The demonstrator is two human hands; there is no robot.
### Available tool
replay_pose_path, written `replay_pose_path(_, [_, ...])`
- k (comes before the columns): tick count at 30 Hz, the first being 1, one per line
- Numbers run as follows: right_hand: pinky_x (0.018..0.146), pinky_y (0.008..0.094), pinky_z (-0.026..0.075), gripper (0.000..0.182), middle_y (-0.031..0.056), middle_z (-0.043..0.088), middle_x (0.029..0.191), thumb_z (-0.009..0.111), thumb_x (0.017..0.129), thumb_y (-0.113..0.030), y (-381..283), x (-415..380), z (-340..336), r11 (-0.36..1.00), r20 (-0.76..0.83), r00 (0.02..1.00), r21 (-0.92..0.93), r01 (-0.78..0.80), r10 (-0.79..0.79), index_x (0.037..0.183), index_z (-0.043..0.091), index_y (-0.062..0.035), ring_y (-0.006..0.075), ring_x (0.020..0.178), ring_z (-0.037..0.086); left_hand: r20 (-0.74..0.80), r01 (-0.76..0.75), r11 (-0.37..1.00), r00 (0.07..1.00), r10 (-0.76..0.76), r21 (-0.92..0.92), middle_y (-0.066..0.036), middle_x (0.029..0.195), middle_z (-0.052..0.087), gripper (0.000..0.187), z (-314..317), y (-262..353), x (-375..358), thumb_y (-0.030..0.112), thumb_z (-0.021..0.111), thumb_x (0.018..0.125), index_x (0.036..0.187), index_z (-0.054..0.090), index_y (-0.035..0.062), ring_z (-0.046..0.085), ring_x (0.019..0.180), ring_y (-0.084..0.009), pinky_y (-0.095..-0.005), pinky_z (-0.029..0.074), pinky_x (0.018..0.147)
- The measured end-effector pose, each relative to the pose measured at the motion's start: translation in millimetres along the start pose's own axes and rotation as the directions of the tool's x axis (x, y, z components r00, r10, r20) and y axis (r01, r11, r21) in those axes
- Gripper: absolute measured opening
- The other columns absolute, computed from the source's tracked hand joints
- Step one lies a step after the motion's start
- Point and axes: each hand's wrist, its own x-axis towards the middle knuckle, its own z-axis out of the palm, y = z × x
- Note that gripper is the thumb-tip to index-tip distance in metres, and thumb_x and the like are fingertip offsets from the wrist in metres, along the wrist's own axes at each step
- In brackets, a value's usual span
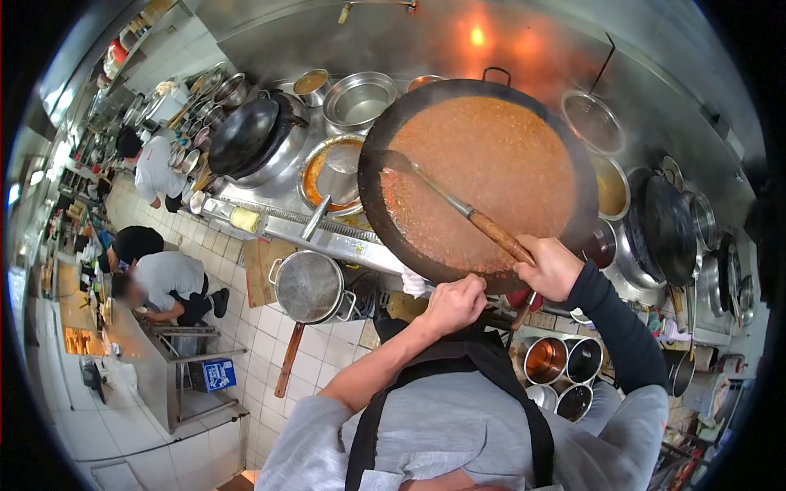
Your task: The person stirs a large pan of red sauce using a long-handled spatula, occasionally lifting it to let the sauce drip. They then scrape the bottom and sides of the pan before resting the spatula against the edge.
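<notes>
In the head view, your right hand (550,266) grasps the wooden handle of the ladle (446,195), its fingers wrapped firmly around it. Your left hand (455,306) is curled in at the near rim of the wok (374,200); whether those fingers grip anything, I cannot tell. The reddish-brown sauce (491,176) spreads wide inside the wok, with the ladle's head dipped in at the left.

A hard sweep could slop sauce over the rim onto your left hand, which sits close to metal that is probably hot. Pressing down on the near side might tilt the wok toward you. Slow stirring could let the bottom scorch, and haze over the sauce may mask that.

As for writing, the blue box (219,374) under the counter (155,368) carries white lettering, too small to read surely.
</notes>
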Motion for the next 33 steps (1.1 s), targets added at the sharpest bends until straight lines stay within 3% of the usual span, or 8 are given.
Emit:
replay_pose_path(1, [0.074, 0.055, 0.056, 0.03, 0.033, 0.067, 0.077, 0.071, 0.094, -0.014, 1.4, 0.5, 2.9, 0.996, 0.001, 0.999, 0.088, -0.032, 0.032, 0.109, 0.061, 0.0091, 0.0496, 0.078, 0.071, -0.005, 0.005, 1.0, 1.0, -0.005, 0.012, -0.012, 0.083, 0.065, 0.024, -0.7, 0.6, -0.9, 0.003, 0.077, 0.087, 0.099, 0.057, 0.0042, 0.073, 0.07, -0.0348, -0.0464, 0.057, 0.059])
replay_pose_path(2, [0.063, 0.0488, 0.054, 0.025, 0.0231, 0.065, 0.074, 0.071, 0.097, -0.015, 2.7, -0.8, 4.9, 0.957, 0.08, 0.991, 0.26, -0.127, 0.109, 0.108, 0.062, 0.0058, 0.0376, 0.067, 0.067, -0.011, 0.013, 1.0, 1.0, -0.013, 0.023, -0.012, 0.083, 0.065, 0.024, -1.6, 1.9, -2.1, 0.002, 0.077, 0.087, 0.099, 0.056, 0.004, 0.072, 0.069, -0.0352, -0.0467, 0.057, 0.059])
replay_pose_path(5, [0.042, 0.0347, 0.046, 0.016, 0.0024, 0.058, 0.07, 0.069, 0.105, -0.015, 10.4, -5.5, 11.6, 0.629, 0.341, 0.901, 0.647, -0.432, 0.268, 0.106, 0.062, -0.0007, 0.0125, 0.05, 0.054, 0.014, 0.041, 0.999, 0.999, -0.041, 0.002, -0.015, 0.083, 0.065, 0.018, -1.6, 1.1, -2.5, 0.005, 0.072, 0.09, 0.102, 0.058, 0.0037, 0.072, 0.069, -0.0384, -0.0493, 0.058, 0.06])
replay_pose_path(8, [0.035, 0.0249, 0.037, 0.012, -0.0051, 0.052, 0.073, 0.064, 0.109, -0.016, 6.5, -10.1, 13.4, 0.493, 0.375, 0.887, 0.738, -0.461, 0.269, 0.106, 0.06, -0.0059, 0.0039, 0.048, 0.045, 0.0, 0.051, 0.999, 0.999, -0.051, -0.003, -0.016, 0.084, 0.066, 0.018, -1.2, 2.7, -2.4, 0.004, 0.072, 0.09, 0.102, 0.057, 0.0034, 0.071, 0.07, -0.0389, -0.0495, 0.058, 0.06])
replay_pose_path(14, [0.036, 0.0249, 0.04, 0.014, -0.0028, 0.055, 0.075, 0.064, 0.111, -0.018, 2.9, -18.5, 13.0, 0.316, 0.45, 0.858, 0.8, -0.51, 0.247, 0.105, 0.058, -0.0061, 0.0033, 0.049, 0.048, -0.029, 0.029, 0.999, 0.999, -0.029, 0.017, -0.013, 0.081, 0.065, 0.024, -1.3, 3.7, -0.4, 0.001, 0.075, 0.086, 0.101, 0.057, 0.0034, 0.072, 0.068, -0.0362, -0.048, 0.057, 0.059])
replay_pose_path(20, [0.037, 0.0249, 0.04, 0.015, -0.0017, 0.057, 0.077, 0.064, 0.111, -0.018, 2.2, -30.1, 15.8, 0.4, 0.423, 0.869, 0.772, -0.493, 0.255, 0.106, 0.057, -0.0054, 0.0035, 0.049, 0.048, -0.037, 0.037, 0.999, 0.999, -0.036, 0.024, -0.013, 0.081, 0.065, 0.023, -1.7, 4.1, -0.3, 0.002, 0.076, 0.086, 0.099, 0.057, 0.0035, 0.072, 0.068, -0.0356, -0.0474, 0.057, 0.059])
replay_pose_path(23, [0.037, 0.0254, 0.041, 0.015, -0.0011, 0.058, 0.077, 0.064, 0.11, -0.017, 3.0, -32.8, 8.5, 0.225, 0.472, 0.851, 0.825, -0.519, 0.232, 0.104, 0.057, -0.0048, 0.0042, 0.049, 0.048, -0.035, 0.041, 0.999, 0.999, -0.041, 0.024, -0.013, 0.081, 0.065, 0.023, -1.6, 3.6, -1.0, 0.002, 0.077, 0.086, 0.098, 0.057, 0.0036, 0.072, 0.068, -0.0352, -0.0471, 0.057, 0.059])
replay_pose_path(33, [0.037, 0.0267, 0.042, 0.016, -0.0011, 0.056, 0.076, 0.063, 0.109, -0.014, -7.3, -40.5, 7.5, 0.479, 0.416, 0.871, 0.727, -0.491, 0.261, 0.1, 0.059, -0.0025, 0.0056, 0.05, 0.049, -0.027, 0.06, 0.998, 0.998, -0.059, 0.031, -0.012, 0.078, 0.065, 0.021, -0.9, 2.3, -1.9, 0.003, 0.076, 0.086, 0.095, 0.057, 0.004, 0.072, 0.068, -0.0352, -0.0473, 0.057, 0.059])
